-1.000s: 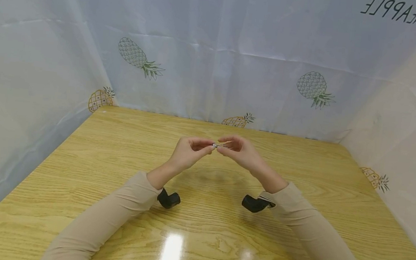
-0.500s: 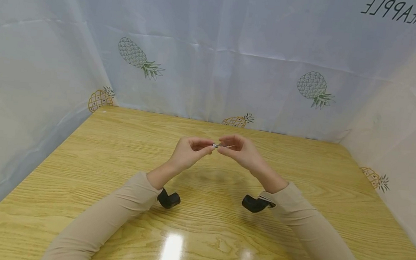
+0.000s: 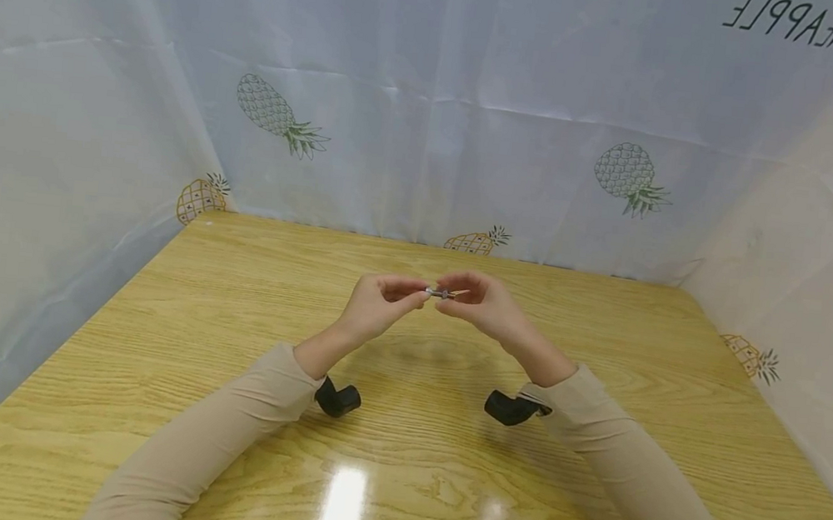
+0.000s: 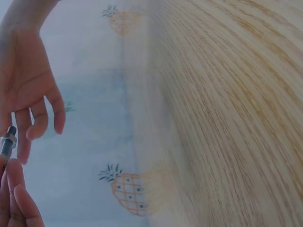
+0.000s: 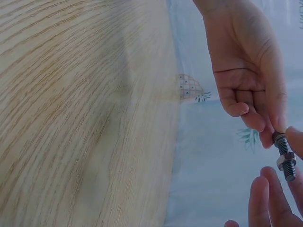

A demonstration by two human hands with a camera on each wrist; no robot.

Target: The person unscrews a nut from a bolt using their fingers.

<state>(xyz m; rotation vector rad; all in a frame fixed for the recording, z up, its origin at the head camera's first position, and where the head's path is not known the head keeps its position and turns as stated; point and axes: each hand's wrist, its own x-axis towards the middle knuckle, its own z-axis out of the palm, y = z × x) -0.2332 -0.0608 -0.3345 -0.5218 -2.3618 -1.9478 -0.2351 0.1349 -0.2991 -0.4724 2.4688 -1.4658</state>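
Observation:
A metal bolt with a hex nut partway along its thread is held level above the table in the head view. My left hand pinches the bolt's head end between thumb and fingertips, which hide the head. From the other side, my right hand surrounds the nut and the threaded end, its thumb and fingers spread apart. The right wrist view shows the right fingers loose and away from the bolt; its thumb is beside the thread, and whether it touches cannot be told.
Below the hands lies a wood-grain table. A pineapple-printed white curtain rises behind it and along both sides. Black wrist mounts stick out from under both beige sleeves.
The right thumb and fingers have spread apart around the nut, so nut and thread show more plainly in the head view. The left hand keeps its place on the bolt.

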